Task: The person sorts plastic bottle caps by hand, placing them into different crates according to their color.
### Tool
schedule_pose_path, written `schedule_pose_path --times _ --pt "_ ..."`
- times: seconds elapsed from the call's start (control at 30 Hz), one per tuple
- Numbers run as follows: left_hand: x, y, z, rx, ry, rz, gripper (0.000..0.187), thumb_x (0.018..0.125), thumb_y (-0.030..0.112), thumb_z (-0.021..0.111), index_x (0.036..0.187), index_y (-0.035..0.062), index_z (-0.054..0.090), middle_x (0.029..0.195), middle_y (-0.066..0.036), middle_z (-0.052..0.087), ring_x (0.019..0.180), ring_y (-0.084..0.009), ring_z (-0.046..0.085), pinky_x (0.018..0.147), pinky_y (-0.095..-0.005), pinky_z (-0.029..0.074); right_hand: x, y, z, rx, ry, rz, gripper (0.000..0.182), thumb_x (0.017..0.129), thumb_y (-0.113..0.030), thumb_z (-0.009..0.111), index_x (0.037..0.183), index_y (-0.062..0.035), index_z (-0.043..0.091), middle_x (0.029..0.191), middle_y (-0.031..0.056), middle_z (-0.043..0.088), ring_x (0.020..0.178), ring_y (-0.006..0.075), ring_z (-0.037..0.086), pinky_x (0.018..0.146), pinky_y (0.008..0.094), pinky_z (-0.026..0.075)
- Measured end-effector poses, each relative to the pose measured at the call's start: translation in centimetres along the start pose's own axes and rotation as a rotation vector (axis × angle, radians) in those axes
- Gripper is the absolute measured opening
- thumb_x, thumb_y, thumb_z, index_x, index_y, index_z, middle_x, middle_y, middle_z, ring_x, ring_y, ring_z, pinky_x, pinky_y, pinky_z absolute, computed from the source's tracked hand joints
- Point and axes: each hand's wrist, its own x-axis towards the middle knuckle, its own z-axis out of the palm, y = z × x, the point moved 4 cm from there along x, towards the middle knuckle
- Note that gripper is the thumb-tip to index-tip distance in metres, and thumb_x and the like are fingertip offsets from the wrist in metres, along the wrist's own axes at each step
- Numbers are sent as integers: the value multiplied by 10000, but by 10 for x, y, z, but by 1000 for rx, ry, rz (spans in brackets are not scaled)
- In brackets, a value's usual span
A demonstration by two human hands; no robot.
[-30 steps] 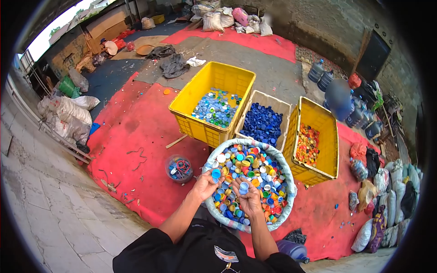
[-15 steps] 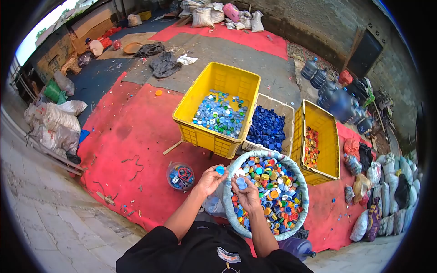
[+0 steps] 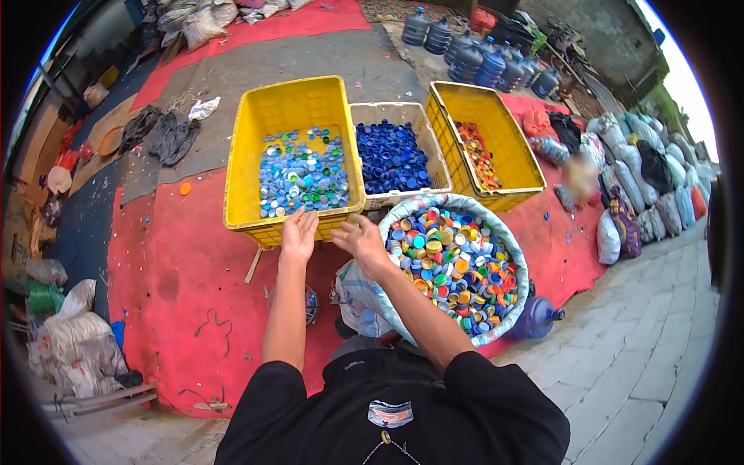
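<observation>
My left hand (image 3: 298, 237) is at the near rim of the large yellow crate (image 3: 239, 174), fingers stretched out and nothing visible in it. Inside that crate lie light blue, clear and green bottle caps (image 3: 304, 174). Just to the right, my right hand (image 3: 363, 245) hovers in front of the crate's corner, fingers loosely spread, slightly blurred, with no cap showing. Close beside its wrist stands a round sack with a rolled fabric rim (image 3: 521, 260), full of mixed-colour caps (image 3: 457, 267).
A whitish crate (image 3: 440, 174) of dark blue caps (image 3: 390, 157) and a second yellow crate (image 3: 515, 159) with red and orange caps (image 3: 478, 155) stand to the right. A small tub (image 3: 311, 304) is partly behind my left forearm. A water jug (image 3: 535, 318) lies right of the sack.
Both hands have moved from beside the sack to the large yellow crate's near rim. The blue cap in my left hand and light blue caps in my right no longer show there. The view has shifted.
</observation>
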Motion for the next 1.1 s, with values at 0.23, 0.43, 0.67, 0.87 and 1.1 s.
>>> schedule_pose_path --times 0.23,0.43,0.67,0.87,1.1 --pt "-84 -85 -21 546 5 127 244 866 91 661 1083 37 563 939 -41 610 794 -113 584 737 -263 512 -112 62 -76 -365 -36 52 444 874 36 471 1315 61 429 1204 218 592 986 228 641 816 312 534" --pt "-132 -149 -3 1002 -133 282 245 862 129 682 1056 18 581 881 -28 622 764 -82 550 704 -240 454 -170 24 -128 -868 106 -225 336 877 10 540 1212 -8 565 979 110 702 768 150 664 668 290 522" --pt "-168 -190 25 1279 -150 411 239 855 113 668 1044 -16 598 869 -33 612 739 -82 528 686 -249 461 -192 -41 -239 -1411 387 -634 330 760 30 568 1088 21 605 884 158 636 821 328 572 753 433 464" --pt "-175 -225 37 1302 -181 390 222 864 94 655 1050 -13 598 869 -30 608 740 -76 527 690 -235 452 -181 -65 -275 -1583 357 -629 401 760 30 582 1159 -7 588 932 114 650 909 284 564 771 401 424" --pt "-184 -243 25 1251 -160 418 205 864 98 665 1026 -13 607 856 -38 625 695 -79 542 632 -234 469 -159 -56 -282 -1816 169 -604 522 716 18 609 1230 -47 540 1027 85 636 1026 262 549 816 410 395"
